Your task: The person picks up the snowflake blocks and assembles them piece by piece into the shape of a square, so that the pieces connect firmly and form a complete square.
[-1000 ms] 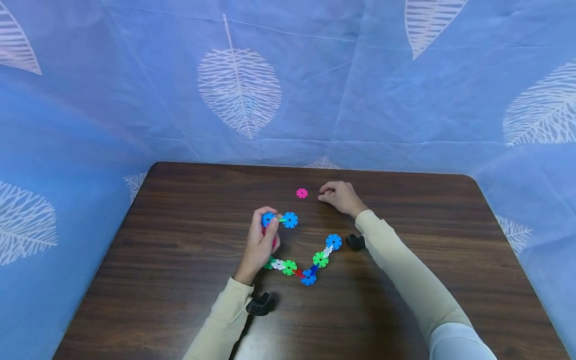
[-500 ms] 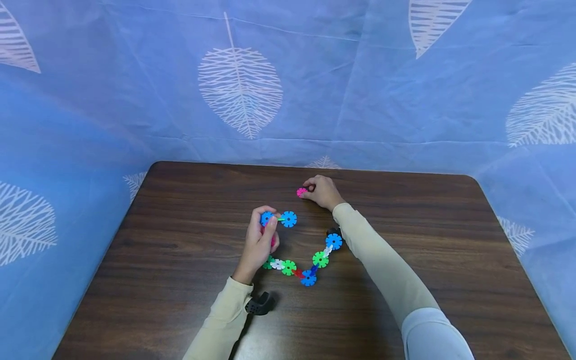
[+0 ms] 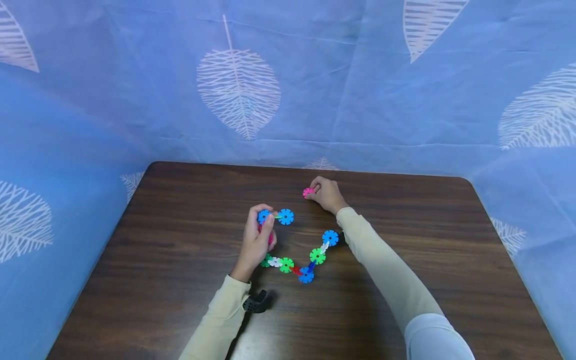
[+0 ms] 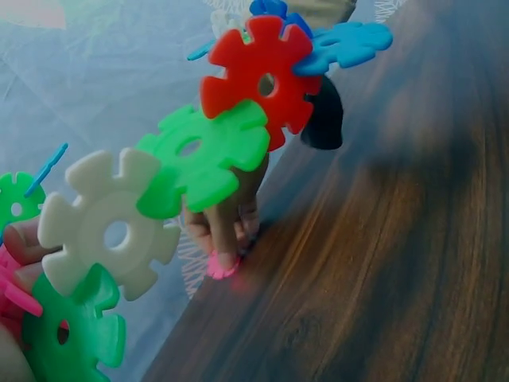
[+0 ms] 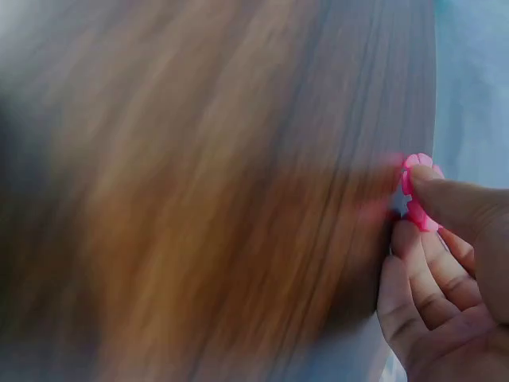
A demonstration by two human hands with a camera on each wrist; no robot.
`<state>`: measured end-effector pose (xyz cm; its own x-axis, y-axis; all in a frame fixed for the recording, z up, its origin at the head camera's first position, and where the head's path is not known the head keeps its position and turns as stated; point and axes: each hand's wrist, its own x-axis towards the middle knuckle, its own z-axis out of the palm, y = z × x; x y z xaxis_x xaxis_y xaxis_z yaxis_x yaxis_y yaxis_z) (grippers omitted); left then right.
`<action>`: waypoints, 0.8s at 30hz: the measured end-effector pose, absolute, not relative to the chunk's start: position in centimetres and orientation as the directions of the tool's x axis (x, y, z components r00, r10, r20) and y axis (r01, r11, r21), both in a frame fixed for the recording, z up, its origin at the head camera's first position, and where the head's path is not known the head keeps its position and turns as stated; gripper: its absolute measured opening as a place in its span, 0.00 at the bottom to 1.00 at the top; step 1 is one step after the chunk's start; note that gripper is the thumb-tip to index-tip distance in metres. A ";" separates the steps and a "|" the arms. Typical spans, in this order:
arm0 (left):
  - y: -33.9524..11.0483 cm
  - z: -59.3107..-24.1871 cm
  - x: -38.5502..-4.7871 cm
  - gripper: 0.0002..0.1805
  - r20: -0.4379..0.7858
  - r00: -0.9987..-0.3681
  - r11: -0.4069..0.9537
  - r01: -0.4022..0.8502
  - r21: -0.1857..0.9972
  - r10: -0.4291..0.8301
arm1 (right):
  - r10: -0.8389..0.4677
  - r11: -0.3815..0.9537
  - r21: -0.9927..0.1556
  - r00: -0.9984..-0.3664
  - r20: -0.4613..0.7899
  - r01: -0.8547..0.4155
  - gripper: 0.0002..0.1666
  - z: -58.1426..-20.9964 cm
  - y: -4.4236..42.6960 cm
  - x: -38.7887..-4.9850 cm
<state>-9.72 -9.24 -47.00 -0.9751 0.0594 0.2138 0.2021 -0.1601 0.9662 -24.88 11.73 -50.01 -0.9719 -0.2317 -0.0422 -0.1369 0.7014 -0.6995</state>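
Note:
My left hand (image 3: 257, 241) grips one end of a chain of notched plastic discs, thumb pressed over the pieces. Past its fingertips sticks a blue disc (image 3: 285, 216), joined by a green one seen edge-on. The rest of the chain curves rightward, with a green disc (image 3: 286, 265) and a blue end disc (image 3: 330, 238). In the left wrist view a white disc (image 4: 79, 231), a green disc and a red disc (image 4: 246, 76) interlock at their slots. Farther back, my right hand (image 3: 328, 194) pinches a loose pink disc (image 5: 421, 215) between thumb and fingers.
A dark wood-grain table (image 3: 180, 200) lies under both hands, its far edge just beyond the right hand. Behind it hangs a blue cloth (image 3: 315, 90) with white leaf prints. A black wrist strap (image 3: 258, 302) is on the left sleeve.
My right hand has moved left to the pink disc on the table, taken hold of it and shifted it slightly right. The left hand keeps its grip on the chain.

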 end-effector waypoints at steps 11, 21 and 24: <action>-9.1 -47.0 -9.8 0.15 0.180 -0.982 -0.147 0.170 0.974 0.055 | -0.145 0.597 -0.796 -0.989 0.019 -0.103 0.09 -48.3 15.7 -22.3; -9.0 -45.7 -9.5 0.16 0.160 -0.982 -0.087 0.151 0.985 0.100 | -0.190 0.206 -0.971 -0.978 0.085 -0.124 0.16 -43.8 14.3 -15.5; -8.6 -44.5 -9.2 0.16 0.154 -0.982 -0.076 0.146 0.986 0.108 | -0.224 0.141 -0.981 -0.970 0.097 -0.131 0.15 -43.0 13.6 -13.6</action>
<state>-9.20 -8.60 -44.54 -0.9822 0.1077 0.1541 0.1465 -0.0756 0.9863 -13.64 13.55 -43.01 -0.9698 -0.2239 0.0968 -0.1306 0.1413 -0.9813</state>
